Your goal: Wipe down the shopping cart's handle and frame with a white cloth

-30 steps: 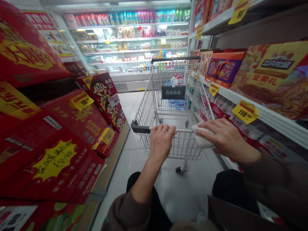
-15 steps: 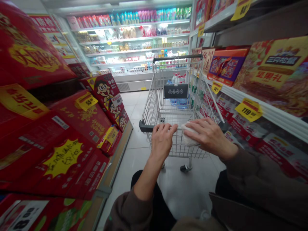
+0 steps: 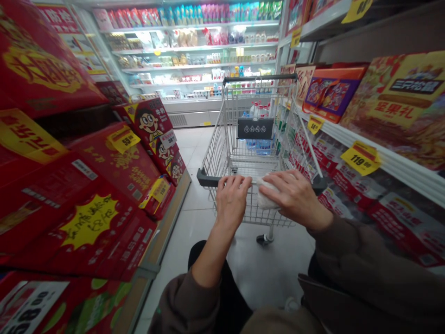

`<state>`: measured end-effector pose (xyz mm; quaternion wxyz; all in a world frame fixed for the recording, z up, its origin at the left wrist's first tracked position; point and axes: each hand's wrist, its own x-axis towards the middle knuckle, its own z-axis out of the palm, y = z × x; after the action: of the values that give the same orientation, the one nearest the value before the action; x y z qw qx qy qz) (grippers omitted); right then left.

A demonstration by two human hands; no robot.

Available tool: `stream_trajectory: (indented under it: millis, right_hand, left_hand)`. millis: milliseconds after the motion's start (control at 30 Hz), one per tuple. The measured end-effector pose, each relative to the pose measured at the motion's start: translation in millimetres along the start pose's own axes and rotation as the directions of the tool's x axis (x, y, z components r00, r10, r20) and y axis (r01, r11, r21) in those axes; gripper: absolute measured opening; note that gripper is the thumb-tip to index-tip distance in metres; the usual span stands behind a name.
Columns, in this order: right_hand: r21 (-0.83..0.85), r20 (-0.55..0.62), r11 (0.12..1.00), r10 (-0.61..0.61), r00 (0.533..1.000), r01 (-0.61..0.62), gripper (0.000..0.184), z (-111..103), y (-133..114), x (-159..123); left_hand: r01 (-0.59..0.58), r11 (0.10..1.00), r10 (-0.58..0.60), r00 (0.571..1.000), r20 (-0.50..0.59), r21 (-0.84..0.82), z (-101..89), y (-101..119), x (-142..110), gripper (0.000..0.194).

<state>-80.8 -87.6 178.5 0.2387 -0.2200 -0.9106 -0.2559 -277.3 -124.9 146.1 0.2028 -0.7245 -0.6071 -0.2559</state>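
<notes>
A wire shopping cart stands directly before me, its dark handle running crosswise. My left hand curls its fingers over the handle, left of its middle. Under my right hand is a bunched white cloth, pressed against the handle right of the left hand. The cloth covers part of the bar, and the fingertips of my right hand lie over it. A dark panel hangs at the inner far end of the cart.
Stacked red gift boxes line the left side on a low platform. Shelves with boxes and price tags run close on the right. A lit refrigerated display stands ahead. Tiled floor shows between the cart and the left stacks.
My right hand and the white cloth have shifted slightly left along the handle, closer to my left hand. The left hand keeps its hold. The view has tilted and shifted a little.
</notes>
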Motion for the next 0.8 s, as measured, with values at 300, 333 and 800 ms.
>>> stream_trajectory:
  millis: [300, 333, 800]
  right_hand:
    - [0.026, -0.020, 1.000, 0.011, 1.000, -0.011, 0.044, -3, 10, -19]
    - [0.031, -0.006, 0.999, 0.032, 0.999, -0.031, 0.048, -5, 12, -22]
    - [0.112, -0.090, 0.993, -0.025, 0.996, 0.035, 0.037, 11, 0, -2]
  left_hand:
    - [0.037, 0.996, -0.033, 0.998, -0.050, 0.085, -11.0, -41, -3, 0.027]
    - [0.043, 0.994, -0.039, 0.998, -0.043, 0.100, -10.4, -46, -5, 0.027]
    - [0.028, 0.998, -0.030, 0.999, -0.032, -0.053, -10.9, -30, -10, 0.025]
